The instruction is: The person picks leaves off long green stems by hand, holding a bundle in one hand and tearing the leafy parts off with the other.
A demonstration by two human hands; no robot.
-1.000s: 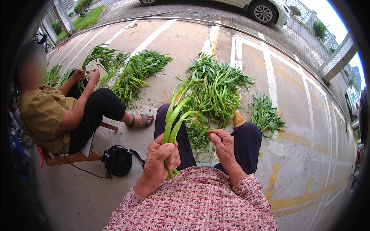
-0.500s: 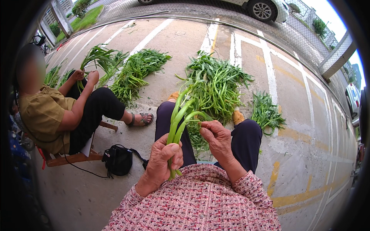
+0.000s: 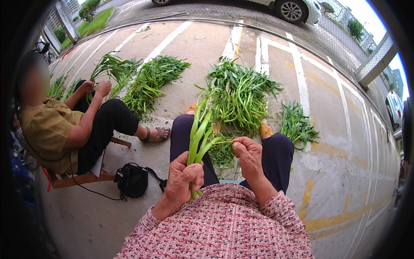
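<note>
My left hand (image 3: pixel 183 181) grips a bunch of thick green stalks (image 3: pixel 199 134) that stands upright over my lap. My right hand (image 3: pixel 248 157) pinches a thin side shoot (image 3: pixel 221 142) coming off one stalk, thumb and forefinger closed on it. Both hands are above my dark trousers (image 3: pixel 276 155). A big heap of leafy greens (image 3: pixel 239 95) lies on the pavement just past my knees.
A seated person (image 3: pixel 64 125) on a low wooden stool at the left holds another bunch of greens (image 3: pixel 112 69). More heaps (image 3: pixel 151 80) and a small pile (image 3: pixel 297 125) lie on the concrete. A black bag (image 3: pixel 131 179) sits by the stool. A parked car (image 3: pixel 293 8) stands behind.
My right hand has moved up from my lap to the stalks and closed on a side shoot. The left hand holds the bunch nearly still.
</note>
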